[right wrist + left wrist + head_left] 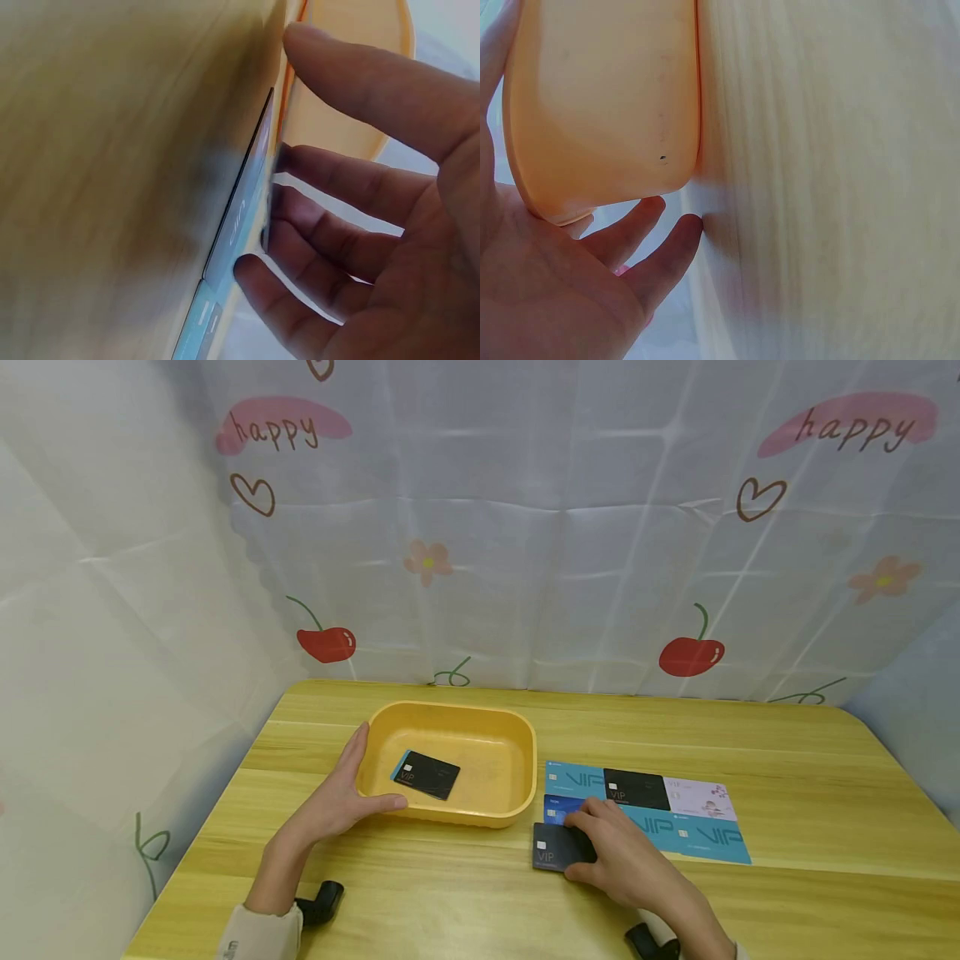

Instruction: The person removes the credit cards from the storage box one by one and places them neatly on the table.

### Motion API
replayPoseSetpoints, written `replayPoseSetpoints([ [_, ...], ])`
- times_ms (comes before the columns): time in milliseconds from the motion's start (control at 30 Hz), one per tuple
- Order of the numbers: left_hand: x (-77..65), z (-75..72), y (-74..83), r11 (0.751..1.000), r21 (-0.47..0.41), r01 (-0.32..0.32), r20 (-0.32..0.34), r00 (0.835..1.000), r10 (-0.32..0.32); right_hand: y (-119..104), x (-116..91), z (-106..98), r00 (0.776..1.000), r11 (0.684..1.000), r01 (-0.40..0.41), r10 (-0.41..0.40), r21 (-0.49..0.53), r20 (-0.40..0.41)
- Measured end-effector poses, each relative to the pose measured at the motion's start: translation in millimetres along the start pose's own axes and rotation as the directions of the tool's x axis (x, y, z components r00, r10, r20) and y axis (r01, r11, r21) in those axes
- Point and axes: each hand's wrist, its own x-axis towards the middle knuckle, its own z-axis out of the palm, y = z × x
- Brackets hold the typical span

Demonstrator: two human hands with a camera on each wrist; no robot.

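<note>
My left hand (330, 806) is spread round the left end of a yellow plastic basin (517, 806), its thumb along the near rim and its fingers along the left side. Inside the basin, a black VIP card (429, 775) lies over a teal one whose edge peeks out. My right hand (618, 852) pinches another black VIP card (551, 847) between thumb and fingers, right of the basin. That card, edge-on in the right wrist view, overlaps a blue card (555, 808) in the head view. The right hand partly hides the blue card.
Beyond and beside the right hand lie a teal card (572, 778), a black card (637, 791), a pale floral card (701, 797) and more teal VIP cards (712, 837), set edge to edge on the wooden table (450, 893). A patterned curtain (525, 593) hangs behind.
</note>
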Motion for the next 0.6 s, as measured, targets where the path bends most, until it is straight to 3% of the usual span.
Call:
replayPoseSetpoints([
  [600,-0.4,0.1,-2.1,1.000,-0.006,-0.007,-0.001,1.000,0.007,0.3,-5.6,1.6,0.998,1.000,0.001,-0.001,-0.001,0.069],
])
